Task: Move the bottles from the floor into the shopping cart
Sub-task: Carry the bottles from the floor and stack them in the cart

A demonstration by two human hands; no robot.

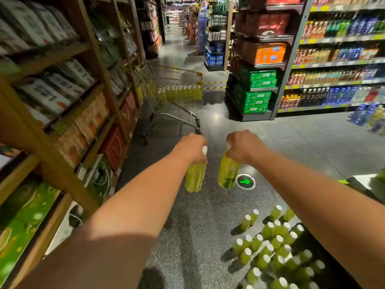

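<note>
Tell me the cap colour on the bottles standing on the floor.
White caps on green bottles, clearest in the head view, lower right.

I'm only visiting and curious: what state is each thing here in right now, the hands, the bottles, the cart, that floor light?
left hand, grips the left bottle at its neck, off the floor.
right hand, grips the right bottle at its neck, off the floor.
shopping cart, standing ahead by the shelves, partly loaded.
cart bottles, upright in a row.
floor bottles, upright, capped, clustered.
arrow light, lit green.
</note>
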